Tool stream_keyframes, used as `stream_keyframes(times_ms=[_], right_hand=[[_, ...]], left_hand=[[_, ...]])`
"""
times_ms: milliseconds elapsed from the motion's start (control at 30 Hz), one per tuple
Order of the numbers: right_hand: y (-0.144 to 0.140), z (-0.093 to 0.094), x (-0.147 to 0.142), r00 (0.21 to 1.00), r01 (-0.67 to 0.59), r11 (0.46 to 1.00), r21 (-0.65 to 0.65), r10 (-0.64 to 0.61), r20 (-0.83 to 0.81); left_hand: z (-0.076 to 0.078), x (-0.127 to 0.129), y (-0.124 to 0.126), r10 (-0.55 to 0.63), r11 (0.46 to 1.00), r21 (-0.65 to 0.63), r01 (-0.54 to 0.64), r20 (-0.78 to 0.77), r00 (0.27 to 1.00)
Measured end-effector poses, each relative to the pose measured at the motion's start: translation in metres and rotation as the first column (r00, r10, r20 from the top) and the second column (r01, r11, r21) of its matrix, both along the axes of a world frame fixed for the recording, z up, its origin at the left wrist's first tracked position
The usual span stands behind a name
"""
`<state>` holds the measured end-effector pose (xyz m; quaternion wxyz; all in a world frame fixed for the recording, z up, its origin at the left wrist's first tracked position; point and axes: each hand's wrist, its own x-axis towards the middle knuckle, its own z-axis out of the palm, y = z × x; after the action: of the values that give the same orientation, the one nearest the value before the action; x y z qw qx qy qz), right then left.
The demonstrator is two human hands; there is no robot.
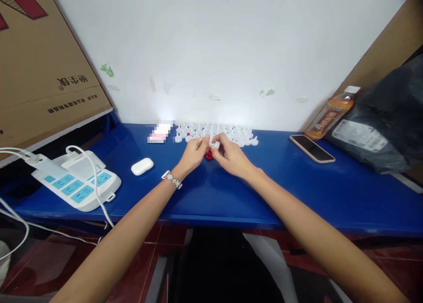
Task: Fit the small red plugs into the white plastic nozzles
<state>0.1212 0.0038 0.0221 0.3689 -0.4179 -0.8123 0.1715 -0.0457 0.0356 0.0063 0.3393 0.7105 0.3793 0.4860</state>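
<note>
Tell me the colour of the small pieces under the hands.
Red: the small pieces lie on the blue table, head view.

**Where things lie around the two grips**

The left grip (194, 152) and right grip (229, 155) meet over the surface (297, 188), with small beads (208, 154) between them. Just behind the grips lies a spread of caps (218, 132), reaching back to the wall (211, 51). Left of the grips sits an earbud case (142, 166); farther left, a power strip (77, 181), and behind it a carton (42, 73). Right of the grips lies a phone (312, 148); beyond it, a bottle (330, 113) leans by a bag (383, 126).
</note>
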Motion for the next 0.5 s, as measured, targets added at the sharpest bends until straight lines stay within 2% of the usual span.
stream_keyframes(times_ms=[133,300,500], right_hand=[[-0.0009,0.0024,0.0002,0.987,0.049,0.992,0.117,-0.066,0.149],[-0.0046,0.0049,0.0010,0.922,0.016,0.949,0.314,-0.136,0.362],[-0.0056,0.0016,-0.0007,0.879,0.072,0.905,0.419,-0.257,0.402]], left_hand=[[0.0008,0.0036,-0.0003,-0.030,0.998,-0.057,0.033,0.059,0.998],[0.0015,0.0037,-0.0025,-0.095,0.968,-0.216,0.129,0.161,0.982],[-0.0003,0.0020,-0.0012,-0.062,0.949,-0.289,0.127,0.223,0.973]])
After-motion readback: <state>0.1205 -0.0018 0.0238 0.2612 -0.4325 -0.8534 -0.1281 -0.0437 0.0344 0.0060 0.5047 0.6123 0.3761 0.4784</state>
